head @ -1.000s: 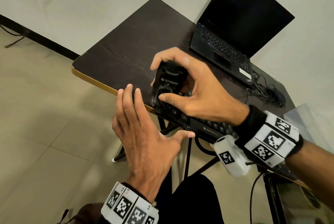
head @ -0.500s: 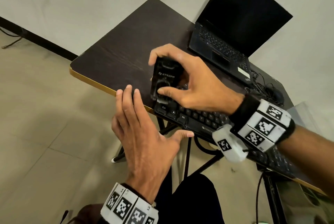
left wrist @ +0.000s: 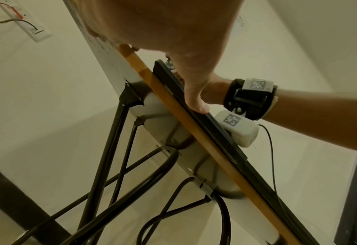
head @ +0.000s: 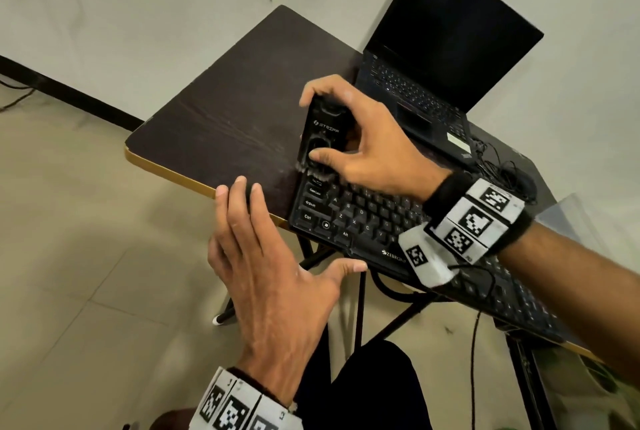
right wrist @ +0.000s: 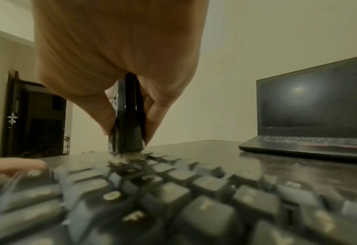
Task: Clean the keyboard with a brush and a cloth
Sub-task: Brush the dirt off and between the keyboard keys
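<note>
Keyboard (head: 374,221) lies along the table's (head: 221,117) near edge, its front lip overhanging that wood-trimmed edge. Right hand (head: 363,149) grips the black brush (head: 320,133) upright, thumb and fingers wrapped round the body, pale bristles down on the keys at the keyboard's far-left corner. Left hand (head: 273,277) is flat, fingers straight, fingertips resting on the tabletop at the near edge just left of the keyboard, thumb against the keyboard's front lip; holds nothing. Bare tabletop runs left of the brush out to the left corner. Open laptop (head: 433,65), screen dark, sits toward the far edge just behind the right hand. Tangle of cables (head: 498,159) and a mouse (head: 519,180) lie right of the laptop. No cloth in view.
</note>
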Motion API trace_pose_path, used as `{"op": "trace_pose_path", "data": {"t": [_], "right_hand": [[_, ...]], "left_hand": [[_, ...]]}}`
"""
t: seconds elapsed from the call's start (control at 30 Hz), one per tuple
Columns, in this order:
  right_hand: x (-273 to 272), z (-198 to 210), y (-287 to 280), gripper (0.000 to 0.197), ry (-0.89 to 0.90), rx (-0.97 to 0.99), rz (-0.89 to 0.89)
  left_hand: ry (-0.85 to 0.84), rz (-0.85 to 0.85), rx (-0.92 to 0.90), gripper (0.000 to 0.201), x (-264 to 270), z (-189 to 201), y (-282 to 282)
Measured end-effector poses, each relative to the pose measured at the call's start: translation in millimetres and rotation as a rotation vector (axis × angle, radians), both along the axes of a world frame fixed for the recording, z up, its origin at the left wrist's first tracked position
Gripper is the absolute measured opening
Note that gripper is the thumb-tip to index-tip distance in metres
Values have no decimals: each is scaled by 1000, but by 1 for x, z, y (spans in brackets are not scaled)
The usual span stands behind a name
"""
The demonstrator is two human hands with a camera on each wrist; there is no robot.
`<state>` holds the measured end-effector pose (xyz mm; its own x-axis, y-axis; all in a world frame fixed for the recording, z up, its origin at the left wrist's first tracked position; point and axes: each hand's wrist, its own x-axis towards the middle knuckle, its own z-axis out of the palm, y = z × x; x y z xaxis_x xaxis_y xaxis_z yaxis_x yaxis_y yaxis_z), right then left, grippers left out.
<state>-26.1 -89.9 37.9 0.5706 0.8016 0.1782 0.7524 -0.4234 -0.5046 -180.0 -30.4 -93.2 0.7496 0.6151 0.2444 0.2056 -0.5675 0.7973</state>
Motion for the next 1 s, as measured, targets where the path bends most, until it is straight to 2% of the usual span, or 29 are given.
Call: {"op": "trace_pose_path", "data": {"t": [0.2,0.4,0.53,0.87,1.0], "right_hand": [[-33,-2,0,58,195,-57,212],[0,5,-4,51,63,-125,96],[22,18,-1,47,-22,-263,10],[35,45,15,42,-194,-588,68],[41,49,24,34,-119,-626,90]], "left_hand": [[-19,12,-26,150,2,1,0],[-4,-7,1,149,1,-1,0],[19,-26,31,144,2,-2,1],[57,-53,96,126,4,-4,3],[56,-54,100,125,5,-5,2]]}}
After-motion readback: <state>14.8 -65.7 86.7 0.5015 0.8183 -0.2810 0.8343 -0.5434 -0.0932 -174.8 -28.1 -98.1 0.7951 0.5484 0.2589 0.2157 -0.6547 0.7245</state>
